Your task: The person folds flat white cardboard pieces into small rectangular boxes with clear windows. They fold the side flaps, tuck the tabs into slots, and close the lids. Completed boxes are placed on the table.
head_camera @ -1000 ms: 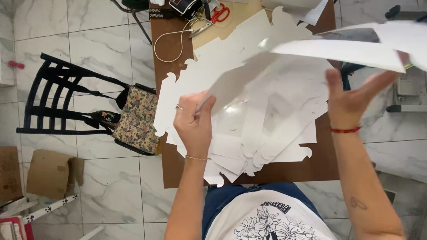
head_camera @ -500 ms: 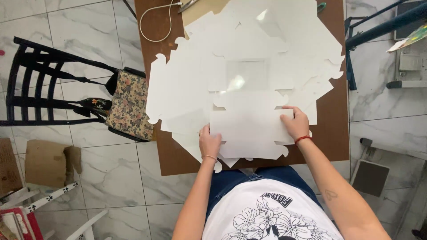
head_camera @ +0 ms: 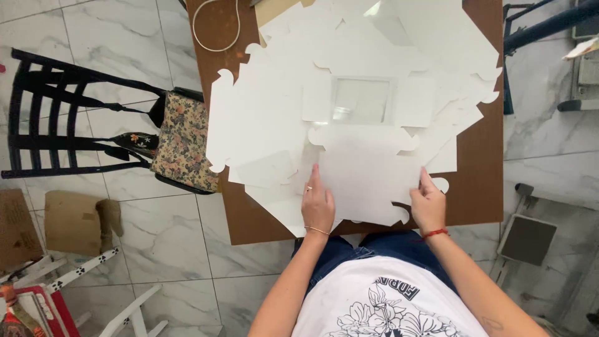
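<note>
Floor (head_camera: 112,37) was pale grey-veined marble tile, evenly lit. Brown tabletop (head_camera: 480,181) stood over it. Black slatted chair (head_camera: 56,118) with floral cushion (head_camera: 182,140) sat just beside the tabletop's left edge. Brown cardboard pieces (head_camera: 72,221) lay on the floor lower left; white chair legs (head_camera: 134,312) below them.

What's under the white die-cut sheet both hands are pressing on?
Under the top sheet, held by the left hand and right hand, more white die-cut sheets fan out over the brown table. How many are stacked is hidden.
</note>
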